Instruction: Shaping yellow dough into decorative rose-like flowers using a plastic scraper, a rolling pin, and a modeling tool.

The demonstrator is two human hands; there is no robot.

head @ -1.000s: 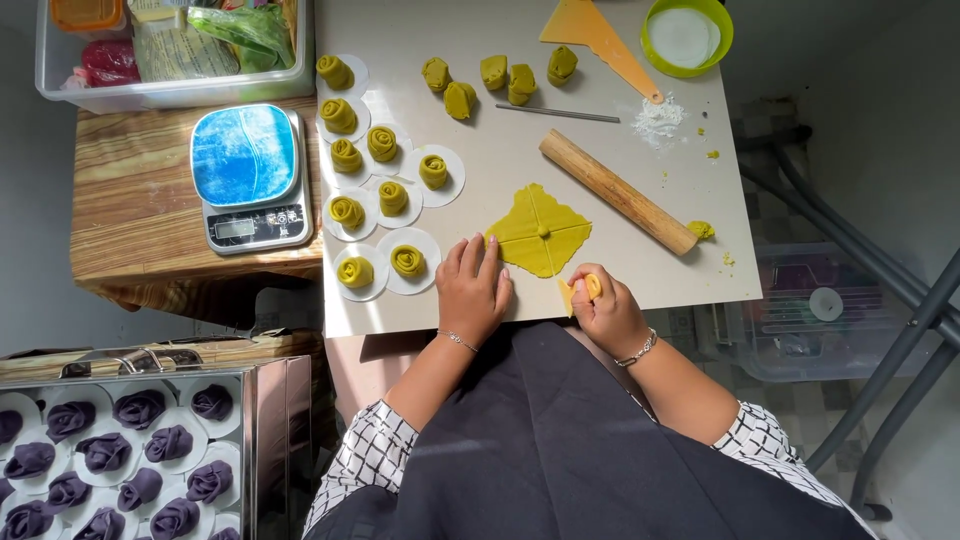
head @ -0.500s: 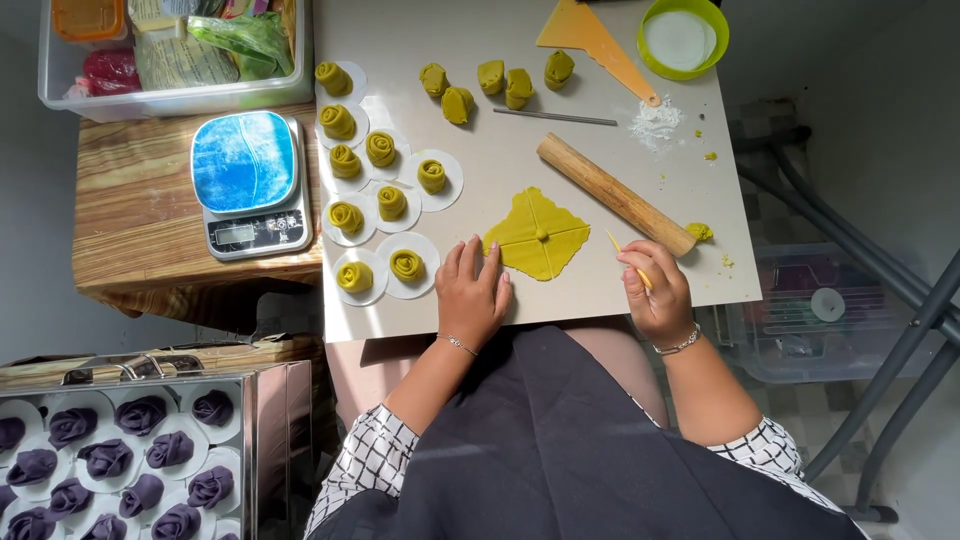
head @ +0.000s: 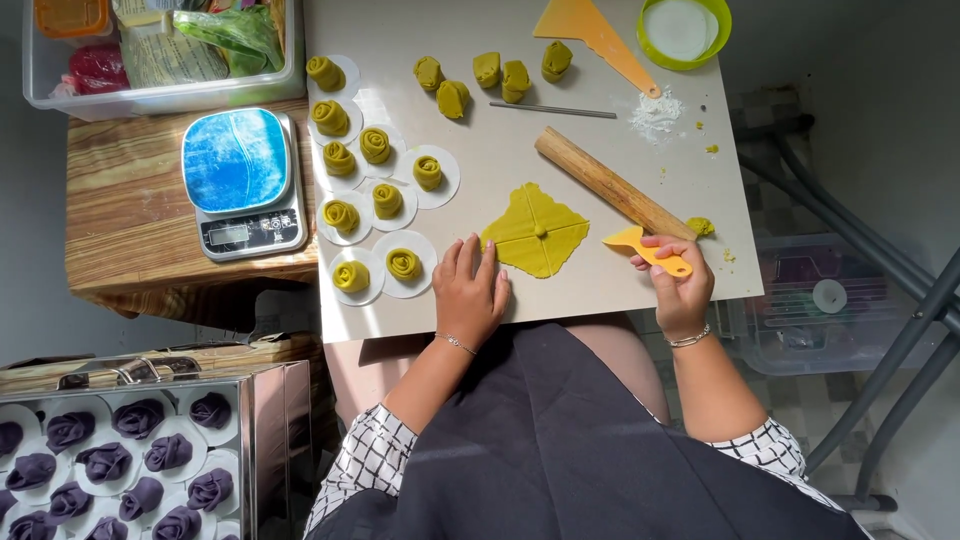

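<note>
A flat yellow-green dough sheet (head: 537, 231), scored into quarters, lies on the pale work board (head: 520, 150). My left hand (head: 468, 291) rests flat on the board, its fingertips at the sheet's left edge. My right hand (head: 680, 282) holds a small yellow plastic scraper (head: 647, 249) just right of the sheet, lifted off the dough. A wooden rolling pin (head: 610, 185) lies diagonally right behind the scraper.
Several rolled dough roses on white paper rounds (head: 365, 190) fill the board's left side, with plain dough lumps (head: 490, 75) behind. A blue kitchen scale (head: 240, 180) sits left. An orange scraper (head: 590, 30), green flour bowl (head: 683, 30), metal rod (head: 552, 109), and tray of purple roses (head: 110, 460) surround.
My right hand has drawn the yellow scraper away from the dough sheet's lower edge to the right, toward the rolling pin's near end. My left hand stays put.
</note>
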